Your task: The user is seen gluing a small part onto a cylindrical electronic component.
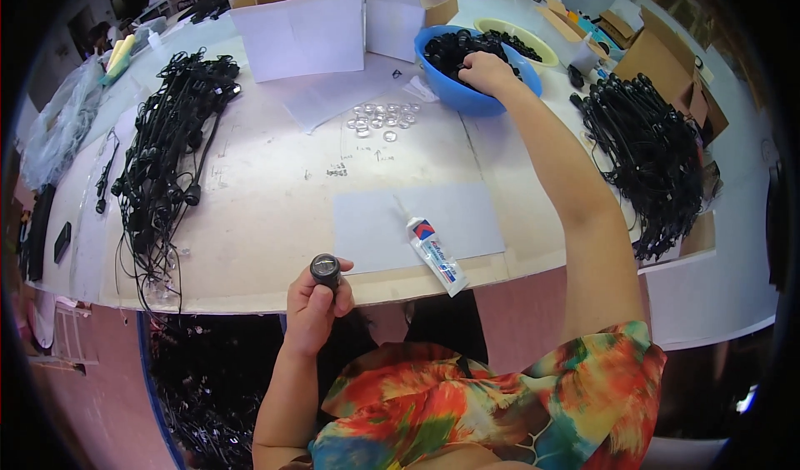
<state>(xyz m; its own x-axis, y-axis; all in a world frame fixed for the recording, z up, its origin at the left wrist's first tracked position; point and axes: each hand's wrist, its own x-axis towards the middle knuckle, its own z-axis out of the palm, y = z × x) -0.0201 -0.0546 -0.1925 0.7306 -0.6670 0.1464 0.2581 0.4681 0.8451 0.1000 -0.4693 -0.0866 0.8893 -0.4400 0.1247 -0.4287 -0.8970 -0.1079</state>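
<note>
My left hand (312,303) is closed around a small black cylindrical socket (325,268), held upright just in front of the table's near edge. My right hand (485,72) reaches far across the table into a blue bowl (467,97) filled with small black parts (454,49); its fingers are curled among them, and whether they grip one is hidden. A white glue tube (435,253) lies on a grey sheet (375,228) near the front edge. Several small clear lenses (383,118) sit in a cluster in the table's middle.
Bundles of black cable with sockets lie at the left (171,145) and right (650,157) of the table. White cardboard boxes (308,28) stand at the back, a yellow-green bowl (521,38) behind the blue one. More black cable hangs below the table (208,370).
</note>
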